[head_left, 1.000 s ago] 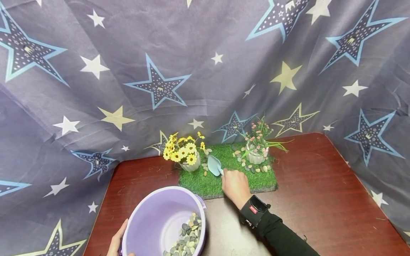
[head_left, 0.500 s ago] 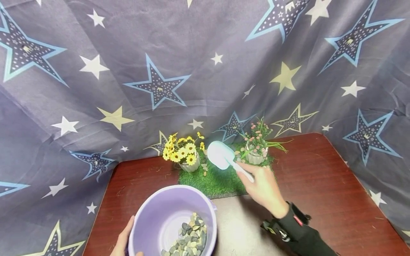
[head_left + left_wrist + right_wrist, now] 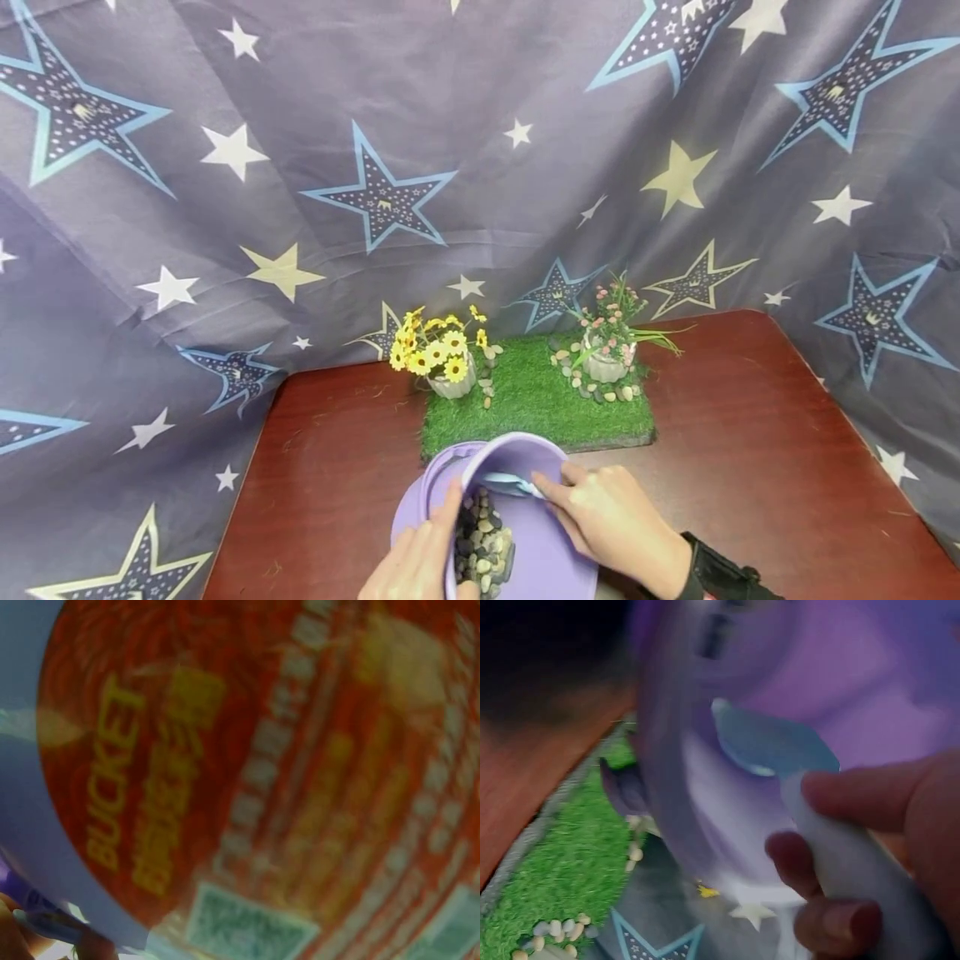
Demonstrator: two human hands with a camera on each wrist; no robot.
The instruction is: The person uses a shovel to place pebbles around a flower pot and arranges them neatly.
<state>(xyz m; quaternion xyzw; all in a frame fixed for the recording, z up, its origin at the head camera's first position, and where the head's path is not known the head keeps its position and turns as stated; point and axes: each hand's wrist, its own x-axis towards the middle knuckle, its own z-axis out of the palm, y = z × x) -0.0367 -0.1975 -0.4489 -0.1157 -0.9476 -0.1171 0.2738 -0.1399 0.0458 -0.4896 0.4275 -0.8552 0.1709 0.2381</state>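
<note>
A purple bucket (image 3: 555, 546) leans over at the front of the table, its mouth facing right. My left hand (image 3: 420, 550) grips its rim on the left side. Grey, black and cream pebbles (image 3: 486, 546) lie heaped inside along the lower left wall. My right hand (image 3: 622, 521) holds a small light-blue trowel (image 3: 504, 482) by its white handle, the blade inside the bucket mouth. In the right wrist view the trowel blade (image 3: 776, 742) shows against the inner wall. A red printed label (image 3: 202, 772) on the bucket fills the left wrist view.
Behind the bucket lies a green turf mat (image 3: 532, 408). On its left stands a white pot of yellow flowers (image 3: 438, 350), on its right a pot of pink flowers (image 3: 607, 342), with pebbles beside both. A star-patterned curtain (image 3: 480, 225) hangs behind the brown table (image 3: 330, 500).
My right hand has lifted the trowel off the turf and brought it into the bucket. The bucket has shifted right and tipped over, with my left hand moving along with it.
</note>
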